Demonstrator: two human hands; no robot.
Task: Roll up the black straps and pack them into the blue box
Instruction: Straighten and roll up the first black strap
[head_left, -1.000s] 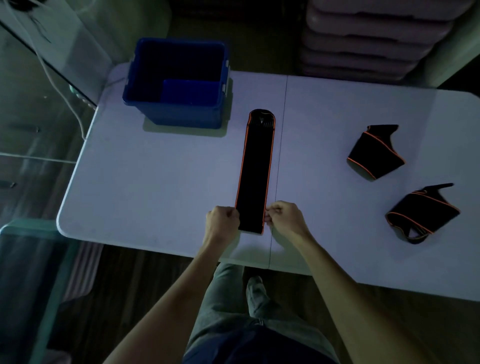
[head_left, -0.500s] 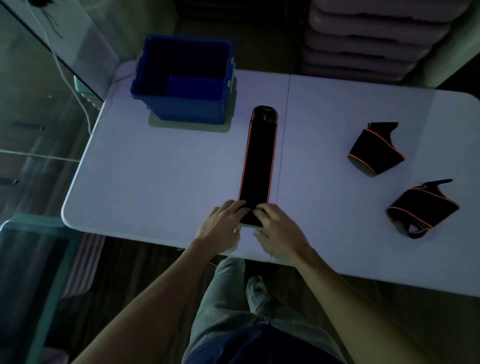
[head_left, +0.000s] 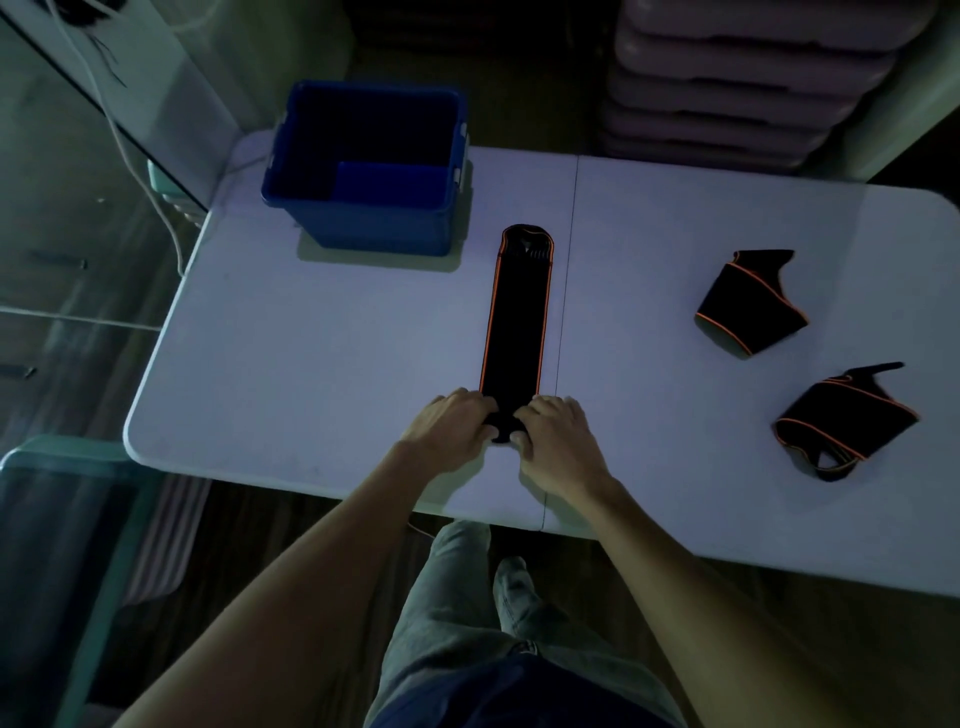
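A long black strap with orange edging lies flat along the middle of the white table, running away from me. Its near end is curled into a small roll under my fingers. My left hand grips the roll from the left and my right hand from the right, fingers curled over it. The blue box stands open at the table's far left. Two more black straps lie loosely bunched on the right, one farther away and one nearer.
A table seam runs just right of the flat strap. Stacked pale trays sit beyond the far edge. A white cable hangs at the left, beside a cabinet. A teal-framed object stands on the floor at lower left. My legs are below the near edge.
My hands moved from pinching the near corners of the strap to covering its near end, which is now curled over into a small roll. The strap's flat length is slightly shorter.
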